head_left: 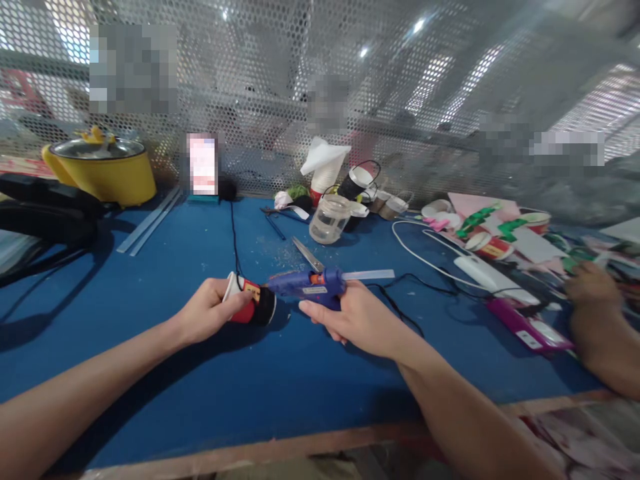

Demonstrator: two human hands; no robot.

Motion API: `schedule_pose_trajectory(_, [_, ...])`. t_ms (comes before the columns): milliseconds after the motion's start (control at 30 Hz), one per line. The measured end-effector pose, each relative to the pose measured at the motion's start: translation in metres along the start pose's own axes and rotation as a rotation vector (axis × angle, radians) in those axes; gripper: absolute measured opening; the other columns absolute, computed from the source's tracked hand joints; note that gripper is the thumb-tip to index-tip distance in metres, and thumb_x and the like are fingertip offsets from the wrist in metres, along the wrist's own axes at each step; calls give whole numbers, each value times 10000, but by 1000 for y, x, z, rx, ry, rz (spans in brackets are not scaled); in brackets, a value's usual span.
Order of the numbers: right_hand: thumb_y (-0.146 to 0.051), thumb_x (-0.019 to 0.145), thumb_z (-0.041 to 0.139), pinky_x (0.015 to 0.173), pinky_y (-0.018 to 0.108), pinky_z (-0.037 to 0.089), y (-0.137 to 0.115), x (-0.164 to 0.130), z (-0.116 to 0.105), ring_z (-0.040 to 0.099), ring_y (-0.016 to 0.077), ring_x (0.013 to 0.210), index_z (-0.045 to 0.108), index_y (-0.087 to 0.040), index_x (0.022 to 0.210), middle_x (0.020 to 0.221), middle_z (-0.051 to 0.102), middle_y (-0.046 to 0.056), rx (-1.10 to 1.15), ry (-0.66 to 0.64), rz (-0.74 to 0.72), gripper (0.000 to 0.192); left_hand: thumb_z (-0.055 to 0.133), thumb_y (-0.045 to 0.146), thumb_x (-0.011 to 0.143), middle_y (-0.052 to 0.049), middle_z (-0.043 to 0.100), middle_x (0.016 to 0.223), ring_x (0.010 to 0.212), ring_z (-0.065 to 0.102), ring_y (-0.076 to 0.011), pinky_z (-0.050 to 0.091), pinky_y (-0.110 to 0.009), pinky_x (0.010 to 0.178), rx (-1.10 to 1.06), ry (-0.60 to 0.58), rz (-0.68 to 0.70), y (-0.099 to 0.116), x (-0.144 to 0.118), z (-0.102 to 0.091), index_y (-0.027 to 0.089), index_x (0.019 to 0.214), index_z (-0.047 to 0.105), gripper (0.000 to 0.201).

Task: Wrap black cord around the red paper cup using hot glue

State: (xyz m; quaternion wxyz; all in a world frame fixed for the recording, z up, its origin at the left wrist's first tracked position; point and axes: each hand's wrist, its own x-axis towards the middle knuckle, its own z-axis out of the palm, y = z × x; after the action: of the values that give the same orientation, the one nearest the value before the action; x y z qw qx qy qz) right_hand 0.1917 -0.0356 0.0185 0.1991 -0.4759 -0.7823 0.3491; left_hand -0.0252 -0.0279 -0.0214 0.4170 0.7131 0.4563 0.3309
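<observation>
Left hand: the left hand [210, 308] is clenched round a small paper cup [249, 307], red and black, held on its side just above the counter [150, 360], its mouth end toward the palm and its dark end facing right.
Right hand: the right hand [350, 320] grips the handle of a blue glue gun [310, 285], fingers wrapped under the body.
Key relation: the gun's long axis runs nearly level, left to right, with the nozzle pointing left at the cup's dark end; tip and cup are just beside each other, and whether they touch cannot be told.
Which hand is nearer: both are close to the join, the left holding the cup directly, the right set back behind the gun's body.
Glue stick: a pale glue stick [369, 274] juts from the back of the gun, pointing right, in line with the nozzle.
Cord: a black cord [400, 308] trails from the gun across the counter to the right.
Just behind the hands: scissors [307, 255] lie on the blue surface, and beyond them a clear plastic jar [330, 219].
Further out: a yellow pot [100, 170] stands at the far left by the mesh screen [260, 87]; paper scraps and ribbon litter the right.
Another person: another person's hand [593, 287] rests at the right edge, well apart from the cup.
</observation>
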Motion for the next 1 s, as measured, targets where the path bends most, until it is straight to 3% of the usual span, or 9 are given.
schedule_pose_trajectory(1000, [-368, 764, 448, 354, 166, 389, -4, -6, -2, 449, 65, 325, 473, -168, 557, 394, 440, -47, -14, -14, 2, 289, 400, 304, 757, 60, 267, 462, 436, 220, -54, 211, -188, 402, -5, 6, 1, 0, 1, 0, 167, 460, 312, 339])
